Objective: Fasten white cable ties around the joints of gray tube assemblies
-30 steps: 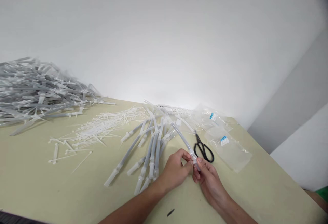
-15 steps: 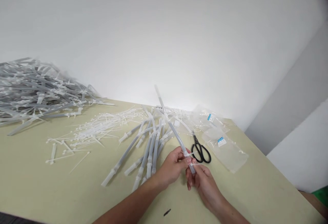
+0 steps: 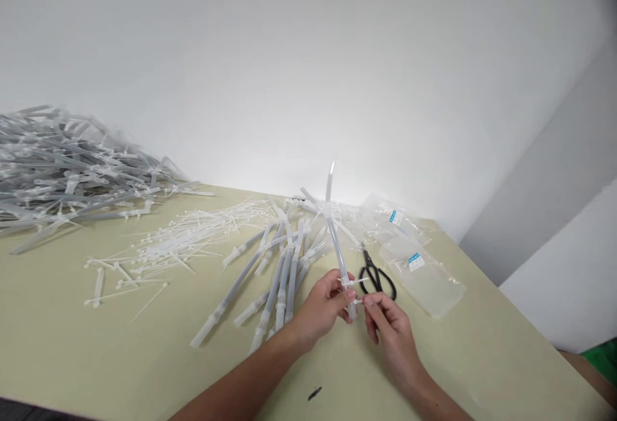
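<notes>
A translucent branched tube (image 3: 337,246) rises from my left hand (image 3: 326,305), whose fingers are wrapped round its lower end. Two white cable ties sit around that end, their tails pointing right. Thumb and forefinger of my right hand (image 3: 388,323) pinch the tail of the lower cable tie (image 3: 358,302). Just behind my right hand lie black-handled scissors (image 3: 371,273). Several similar tubes (image 3: 270,279) rest on the table to the left of my left hand.
Loose white cable ties (image 3: 193,234) are spread left of the tubes. A big heap of tubes (image 3: 72,170) fills the far left. Clear plastic bags (image 3: 424,283) lie at the right. A small dark object (image 3: 315,393) is near the front of the table (image 3: 120,363).
My right hand has moved right, away from the tube, with the tie's tail between its fingers. The tube's upper end has swung right and it stands more upright.
</notes>
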`<state>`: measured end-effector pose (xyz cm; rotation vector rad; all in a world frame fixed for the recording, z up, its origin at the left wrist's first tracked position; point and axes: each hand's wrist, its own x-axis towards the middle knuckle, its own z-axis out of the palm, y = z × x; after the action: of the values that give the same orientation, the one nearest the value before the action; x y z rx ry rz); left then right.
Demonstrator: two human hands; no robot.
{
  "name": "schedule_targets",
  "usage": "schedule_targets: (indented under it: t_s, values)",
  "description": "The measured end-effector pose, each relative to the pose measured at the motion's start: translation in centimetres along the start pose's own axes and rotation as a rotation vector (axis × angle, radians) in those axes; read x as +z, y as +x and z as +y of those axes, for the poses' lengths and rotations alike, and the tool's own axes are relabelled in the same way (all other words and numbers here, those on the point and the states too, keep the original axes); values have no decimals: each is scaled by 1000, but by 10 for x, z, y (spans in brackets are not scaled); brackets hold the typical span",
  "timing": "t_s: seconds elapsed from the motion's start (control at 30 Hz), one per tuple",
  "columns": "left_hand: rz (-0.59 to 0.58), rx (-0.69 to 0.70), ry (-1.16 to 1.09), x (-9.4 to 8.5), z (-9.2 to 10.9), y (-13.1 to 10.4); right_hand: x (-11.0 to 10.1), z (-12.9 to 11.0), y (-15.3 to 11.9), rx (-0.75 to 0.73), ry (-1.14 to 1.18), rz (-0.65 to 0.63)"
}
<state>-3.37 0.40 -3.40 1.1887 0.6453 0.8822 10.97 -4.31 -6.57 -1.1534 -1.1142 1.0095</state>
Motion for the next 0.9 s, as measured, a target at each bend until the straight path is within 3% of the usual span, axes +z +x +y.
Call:
schedule_targets:
  t_s: [0.23,0.47,0.7,0.9]
  values:
    - [-119,-23,-106,-2,5,-3,-5,0,6,105,157,-1]
    - [-186,21,-72,-2,6,-2,-6,-2,9,137,211,5]
    - [-59,8,8,-3,4,0,-6,-5,8,173,220,17]
    - [67,-15,98,-1,-2,0,-6,-4,4,108,135,-5]
